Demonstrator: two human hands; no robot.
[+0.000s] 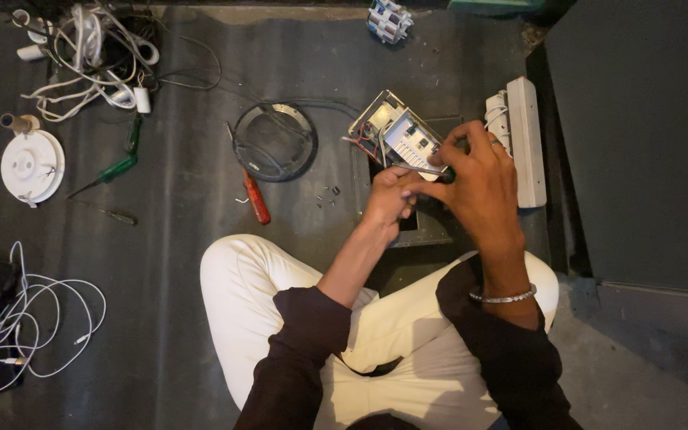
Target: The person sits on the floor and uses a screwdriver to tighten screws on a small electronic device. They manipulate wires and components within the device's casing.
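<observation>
Now my right hand and left hand pinch a thin tool against the opened switch box, needing steady pressure.

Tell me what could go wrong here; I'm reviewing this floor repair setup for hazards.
The thin metal tool in the left hand could slip off the open white electrical unit toward the right hand steadying it.

The exposed red and black wires at the unit's edge might get nicked or pulled.

The small loose screws on the dark floor could easily scatter or get lost.
</observation>
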